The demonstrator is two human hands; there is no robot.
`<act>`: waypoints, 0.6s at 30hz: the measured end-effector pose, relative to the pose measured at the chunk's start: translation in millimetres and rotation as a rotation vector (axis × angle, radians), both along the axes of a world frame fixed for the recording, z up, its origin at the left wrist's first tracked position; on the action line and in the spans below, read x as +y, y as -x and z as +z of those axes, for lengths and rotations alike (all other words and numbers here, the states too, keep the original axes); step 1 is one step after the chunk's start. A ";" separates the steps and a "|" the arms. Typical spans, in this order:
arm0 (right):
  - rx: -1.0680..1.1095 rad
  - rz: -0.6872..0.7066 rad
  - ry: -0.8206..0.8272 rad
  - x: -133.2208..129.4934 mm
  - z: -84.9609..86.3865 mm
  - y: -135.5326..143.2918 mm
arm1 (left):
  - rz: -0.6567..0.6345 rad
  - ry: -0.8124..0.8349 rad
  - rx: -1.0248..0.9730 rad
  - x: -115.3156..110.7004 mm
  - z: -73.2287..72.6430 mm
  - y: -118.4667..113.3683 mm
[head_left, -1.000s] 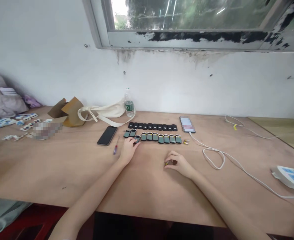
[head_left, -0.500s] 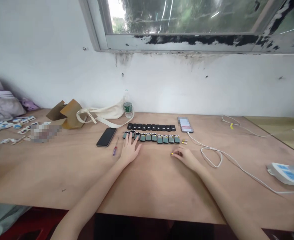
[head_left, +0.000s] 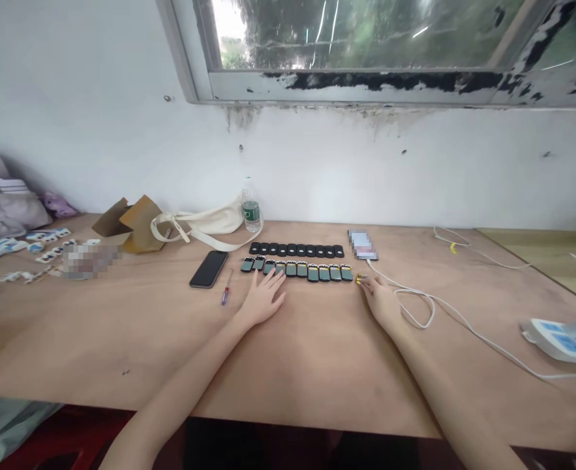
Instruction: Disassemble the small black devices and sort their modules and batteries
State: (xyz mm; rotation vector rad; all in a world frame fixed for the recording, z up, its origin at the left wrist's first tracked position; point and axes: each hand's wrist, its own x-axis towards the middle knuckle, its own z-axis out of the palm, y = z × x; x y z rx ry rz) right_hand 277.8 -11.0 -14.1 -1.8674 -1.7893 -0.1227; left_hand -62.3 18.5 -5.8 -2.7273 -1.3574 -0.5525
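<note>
My left hand (head_left: 264, 299) lies flat with its fingers spread, the fingertips touching a row of small black-cased devices with grey-green faces (head_left: 313, 273). Yellow strips show at the top of several of them. Just past the right end of this row, my right hand (head_left: 381, 300) has its fingers pinched at small yellow-and-silver pieces (head_left: 359, 279); the fingers partly cover them. Behind the devices runs a matching row of small black covers (head_left: 301, 250), each with a pale spot. A screwdriver (head_left: 226, 290) with a purple handle lies left of my left hand.
A dark phone (head_left: 208, 269) lies left of the screwdriver. A second phone (head_left: 363, 245) is plugged into a white cable (head_left: 427, 307) that loops to the right. At the back stand a water bottle (head_left: 251, 212), a cream bag (head_left: 214, 220) and an open cardboard box (head_left: 141, 225).
My right hand has moved right and away from me to the small yellow-and-silver pieces, carrying a small yellow piece. My left hand has slid right and slightly back along the device row.
</note>
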 end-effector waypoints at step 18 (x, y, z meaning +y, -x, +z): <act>0.066 0.120 -0.073 -15.2 5.5 39.4 | 0.068 -0.124 -0.171 -2.4 3.6 -5.2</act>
